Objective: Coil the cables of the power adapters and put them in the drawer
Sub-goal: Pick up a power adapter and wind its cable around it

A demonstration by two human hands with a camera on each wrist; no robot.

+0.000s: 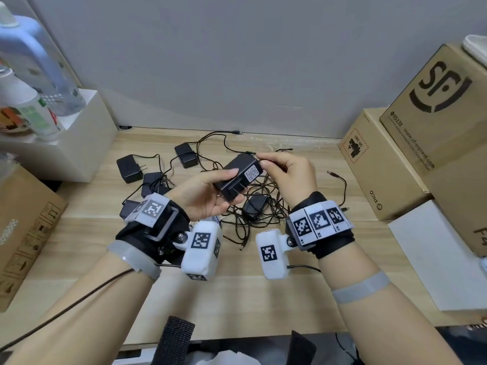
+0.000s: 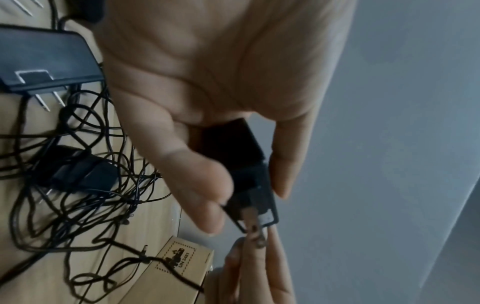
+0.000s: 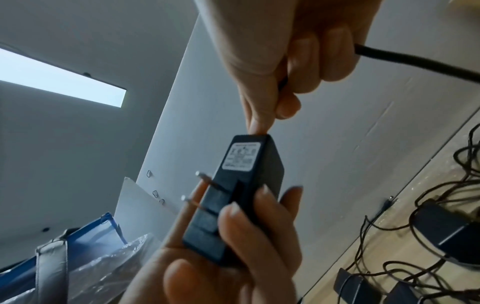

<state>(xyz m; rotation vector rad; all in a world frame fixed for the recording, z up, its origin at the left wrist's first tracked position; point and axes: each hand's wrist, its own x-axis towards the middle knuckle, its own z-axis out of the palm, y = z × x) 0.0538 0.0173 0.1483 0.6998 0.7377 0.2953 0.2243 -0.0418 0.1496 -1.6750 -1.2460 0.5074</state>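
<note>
My left hand (image 1: 210, 191) grips a black power adapter (image 1: 238, 176) above the wooden desk (image 1: 237, 299), its two prongs pointing toward me; the same adapter (image 3: 241, 197) shows a white label in the right wrist view. My right hand (image 1: 279, 167) pinches the adapter's thin black cable (image 3: 415, 61) right where it leaves the far end of the block. Under both hands lies a tangle of black cables (image 1: 258, 214) with several more adapters: one (image 1: 129, 168) at the left, one (image 1: 186, 154) at the back, one (image 1: 254, 206) in the tangle. No drawer is visible.
Cardboard boxes (image 1: 382, 164) and a larger box (image 1: 442, 106) stand stacked at the right, with a white box (image 1: 437, 259) in front. Another cardboard box (image 1: 23, 227) sits at the left, beside a white stand (image 1: 87, 138) with bottles. Grey wall behind.
</note>
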